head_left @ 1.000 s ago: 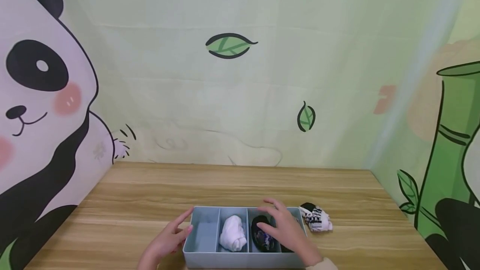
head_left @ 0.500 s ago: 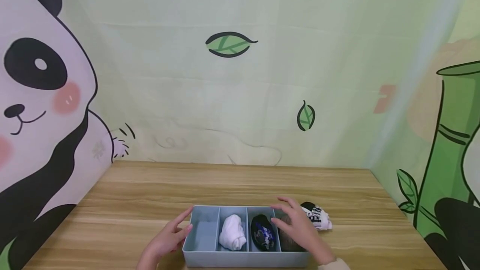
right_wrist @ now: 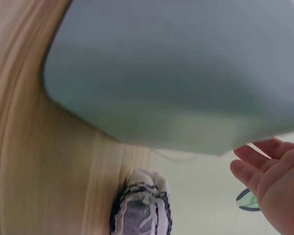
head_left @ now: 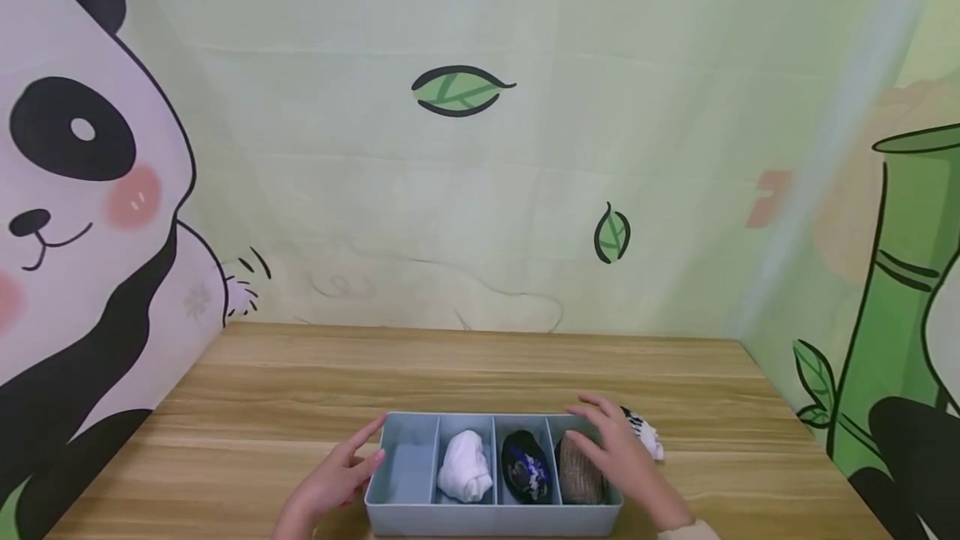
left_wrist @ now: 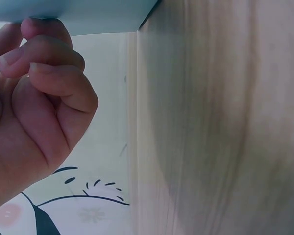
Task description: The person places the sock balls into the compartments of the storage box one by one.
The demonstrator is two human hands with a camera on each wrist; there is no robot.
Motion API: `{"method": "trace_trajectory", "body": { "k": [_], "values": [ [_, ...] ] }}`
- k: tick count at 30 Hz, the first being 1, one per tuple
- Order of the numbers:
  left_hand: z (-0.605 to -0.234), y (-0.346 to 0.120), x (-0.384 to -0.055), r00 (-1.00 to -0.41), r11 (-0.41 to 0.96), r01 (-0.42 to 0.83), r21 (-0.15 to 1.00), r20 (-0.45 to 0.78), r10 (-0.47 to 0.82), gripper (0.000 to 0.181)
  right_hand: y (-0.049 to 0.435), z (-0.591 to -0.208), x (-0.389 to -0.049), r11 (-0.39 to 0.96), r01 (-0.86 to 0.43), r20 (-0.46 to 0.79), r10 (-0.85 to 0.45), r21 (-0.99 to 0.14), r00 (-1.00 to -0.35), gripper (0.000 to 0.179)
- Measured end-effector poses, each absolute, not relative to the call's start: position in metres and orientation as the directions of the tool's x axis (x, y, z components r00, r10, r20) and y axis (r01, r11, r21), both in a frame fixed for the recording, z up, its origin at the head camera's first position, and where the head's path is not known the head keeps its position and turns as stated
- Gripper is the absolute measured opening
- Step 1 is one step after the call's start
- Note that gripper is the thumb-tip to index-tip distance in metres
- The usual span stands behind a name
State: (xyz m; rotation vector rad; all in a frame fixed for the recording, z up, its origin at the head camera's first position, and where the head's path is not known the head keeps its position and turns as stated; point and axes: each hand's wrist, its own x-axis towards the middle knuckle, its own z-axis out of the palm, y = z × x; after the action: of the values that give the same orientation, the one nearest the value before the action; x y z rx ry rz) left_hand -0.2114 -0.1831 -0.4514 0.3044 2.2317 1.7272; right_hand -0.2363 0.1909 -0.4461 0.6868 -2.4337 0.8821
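Observation:
A grey-blue divided tray [head_left: 487,519] stands near the table's front edge. Its leftmost compartment is bare. The others hold a white sock roll [head_left: 465,465], a dark blue-black sock roll [head_left: 527,467] and a brown sock roll [head_left: 579,473]. My left hand [head_left: 333,477] rests against the tray's left end, and its loosely curled fingers [left_wrist: 39,112] touch the tray wall [left_wrist: 88,14]. My right hand [head_left: 626,461] hovers with spread fingers over the tray's right end, holding nothing. It partly hides a black-and-white patterned sock roll [head_left: 647,438] on the table. In the right wrist view that sock roll [right_wrist: 142,210] lies just beyond the tray [right_wrist: 186,63] and my hand [right_wrist: 277,181].
The wooden table [head_left: 450,373] runs back to a printed cloth wall with a panda at the left and bamboo at the right. Bare wood lies behind the tray and on both sides of it.
My right hand has slid right, from over the dark sock roll to the tray's right end, uncovering the brown roll and covering part of the patterned one. The left hand has stayed put.

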Motion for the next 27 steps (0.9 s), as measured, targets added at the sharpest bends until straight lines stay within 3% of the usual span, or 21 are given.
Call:
{"method": "trace_trajectory", "body": {
  "k": [27],
  "values": [
    [-0.454,-0.184,-0.214,-0.932,0.256,-0.014,0.967,-0.105,0.347,0.056,0.238,-0.454,-0.245,0.725,-0.480,0.535,-0.182,-0.494,-0.825,0.019]
  ]
}}
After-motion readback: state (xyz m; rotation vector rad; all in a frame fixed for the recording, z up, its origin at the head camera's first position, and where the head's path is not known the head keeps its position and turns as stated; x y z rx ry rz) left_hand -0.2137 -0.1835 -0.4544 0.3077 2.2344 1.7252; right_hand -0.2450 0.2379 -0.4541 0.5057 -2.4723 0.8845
